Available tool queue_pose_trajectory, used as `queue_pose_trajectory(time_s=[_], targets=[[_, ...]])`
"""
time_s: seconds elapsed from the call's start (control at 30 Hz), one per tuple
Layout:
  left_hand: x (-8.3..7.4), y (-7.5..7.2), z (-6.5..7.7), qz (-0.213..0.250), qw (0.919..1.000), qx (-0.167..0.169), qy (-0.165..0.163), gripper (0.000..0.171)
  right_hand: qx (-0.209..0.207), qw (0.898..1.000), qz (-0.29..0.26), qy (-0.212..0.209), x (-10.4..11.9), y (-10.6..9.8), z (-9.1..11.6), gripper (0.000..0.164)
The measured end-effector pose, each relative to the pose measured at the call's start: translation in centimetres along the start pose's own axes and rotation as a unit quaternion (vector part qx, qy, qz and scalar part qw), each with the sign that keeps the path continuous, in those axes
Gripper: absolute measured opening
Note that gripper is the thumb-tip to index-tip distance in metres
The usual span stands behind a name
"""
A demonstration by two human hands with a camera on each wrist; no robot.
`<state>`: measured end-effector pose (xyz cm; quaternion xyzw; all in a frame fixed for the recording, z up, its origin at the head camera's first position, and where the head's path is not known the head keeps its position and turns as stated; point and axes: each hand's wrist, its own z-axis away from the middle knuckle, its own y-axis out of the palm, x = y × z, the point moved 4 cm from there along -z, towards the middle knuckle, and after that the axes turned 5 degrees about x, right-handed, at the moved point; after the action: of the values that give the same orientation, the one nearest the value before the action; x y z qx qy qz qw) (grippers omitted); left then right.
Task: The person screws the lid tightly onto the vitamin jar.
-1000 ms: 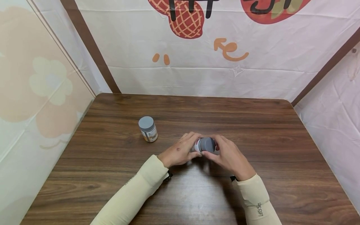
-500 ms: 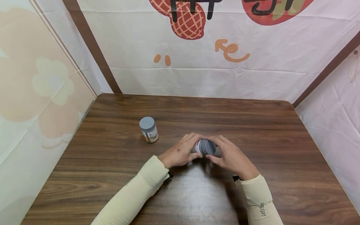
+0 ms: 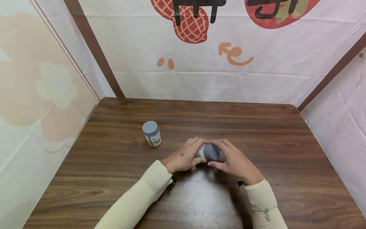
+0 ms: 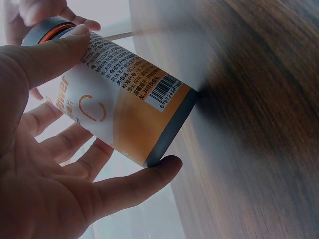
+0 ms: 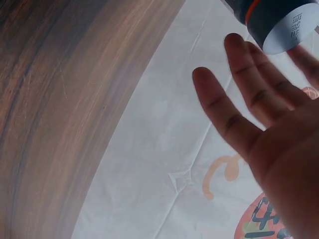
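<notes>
A supplement jar (image 4: 112, 94) with a white and orange label and a barcode leans on a slant over the table. My left hand (image 3: 185, 156) grips its body, thumb along the label and a fingertip under the base in the left wrist view. The jar's grey lid (image 3: 213, 151) points toward my right hand (image 3: 235, 162), with an orange ring showing beneath it. That hand is spread around the lid: its index finger lies along the far side, while the thumb tip stands slightly off the near side. In the right wrist view its other fingers (image 5: 227, 117) extend fairly straight, apart from the lid.
A second jar (image 3: 154, 139) with a grey lid stands upright on the wooden table (image 3: 120, 178), left of my hands. Behind the table's far edge hangs a printed white sheet (image 3: 200, 82). Another patterned sheet (image 3: 23, 127) covers the left side.
My right hand has shifted slightly right and loosened around the lid, the thumb coming off it. My left hand keeps its grip on the jar. The head view has tilted up slightly.
</notes>
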<state>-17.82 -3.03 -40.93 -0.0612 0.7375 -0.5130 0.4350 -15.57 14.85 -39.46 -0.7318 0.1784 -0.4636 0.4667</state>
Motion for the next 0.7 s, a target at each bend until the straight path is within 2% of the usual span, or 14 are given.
queue_pose_trajectory(time_s=[0.1, 0.17, 0.43, 0.57, 0.7], targets=[[-0.03, -0.02, 0.04, -0.002, 1.0, 0.0, 0.001, 0.053, -0.005, 0.999, 0.011, -0.033, 0.12, 0.02, 0.08, 0.066], [-0.05, -0.04, 0.07, -0.002, 1.0, -0.001, 0.003, 0.053, -0.008, 0.999, 0.014, -0.041, 0.18, 0.03, 0.08, 0.065], [-0.11, 0.09, 0.2, 0.001, 1.0, 0.002, 0.002, 0.053, -0.006, 1.0, -0.001, 0.006, 0.07, 0.23, -0.1, 0.056], [-0.1, 0.13, 0.22, 0.003, 1.0, 0.003, -0.004, 0.053, 0.0, 0.999, 0.011, 0.034, -0.02, 0.17, -0.02, 0.06], [-0.11, 0.09, 0.24, 0.003, 1.0, 0.002, -0.003, 0.053, -0.009, 0.999, 0.035, 0.015, 0.23, -0.09, 0.19, 0.068]])
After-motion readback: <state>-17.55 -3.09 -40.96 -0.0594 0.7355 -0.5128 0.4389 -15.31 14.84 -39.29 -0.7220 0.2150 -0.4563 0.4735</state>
